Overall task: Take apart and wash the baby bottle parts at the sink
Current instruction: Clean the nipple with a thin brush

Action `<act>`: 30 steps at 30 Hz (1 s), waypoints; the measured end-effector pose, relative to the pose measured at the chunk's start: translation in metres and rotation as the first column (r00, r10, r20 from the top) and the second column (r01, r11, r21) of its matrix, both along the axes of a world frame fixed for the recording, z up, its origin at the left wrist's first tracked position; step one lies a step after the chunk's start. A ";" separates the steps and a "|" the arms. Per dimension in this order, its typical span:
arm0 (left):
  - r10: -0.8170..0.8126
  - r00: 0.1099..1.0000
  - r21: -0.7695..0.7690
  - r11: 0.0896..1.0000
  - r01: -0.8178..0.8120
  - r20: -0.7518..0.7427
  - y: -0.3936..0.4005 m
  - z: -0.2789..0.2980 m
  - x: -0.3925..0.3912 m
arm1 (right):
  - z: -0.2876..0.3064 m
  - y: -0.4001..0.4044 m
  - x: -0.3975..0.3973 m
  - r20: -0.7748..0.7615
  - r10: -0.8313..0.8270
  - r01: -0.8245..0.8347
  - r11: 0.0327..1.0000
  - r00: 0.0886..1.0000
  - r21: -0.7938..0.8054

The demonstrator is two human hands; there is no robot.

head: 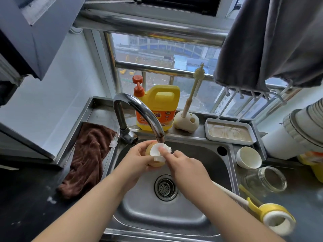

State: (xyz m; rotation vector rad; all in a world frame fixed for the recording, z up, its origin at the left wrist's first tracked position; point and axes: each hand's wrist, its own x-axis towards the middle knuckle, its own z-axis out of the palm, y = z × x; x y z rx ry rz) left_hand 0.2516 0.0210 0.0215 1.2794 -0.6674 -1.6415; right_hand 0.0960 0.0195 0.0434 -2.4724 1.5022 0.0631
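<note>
- Left hand [138,158] cups a rounded tan bottle part [153,164] just under the tap [139,112] spout, above the steel sink [201,158].
- Right hand [185,165] grips a brush [161,151] with white bristles, pressed into the part; its long white handle [230,193] runs back over the sink's right rim.
- The basin below both hands is smooth and open, with one round drain [165,187].
- On the right counter: one white cup [248,158], one clear glass jar [267,179] on its side, one yellow ring [277,217].
- Brown towel [87,158] lies crumpled at the left rim.
</note>
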 end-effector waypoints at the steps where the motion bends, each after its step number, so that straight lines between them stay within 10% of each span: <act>1: -0.006 1.000 0.002 1.000 0.006 -0.007 -0.001 0.001 0.002 | 0.001 0.001 0.000 -0.027 0.026 -0.026 1.000 0.999 -0.006; 19: -0.038 0.996 0.077 0.997 0.032 0.076 0.011 -0.010 0.003 | 0.029 -0.013 0.005 -0.292 0.375 -0.392 0.920 0.880 0.000; 30: 0.100 0.988 0.065 0.994 -0.093 -0.115 0.002 -0.003 -0.007 | 0.015 0.000 0.009 -0.138 -0.036 0.042 0.998 0.990 0.039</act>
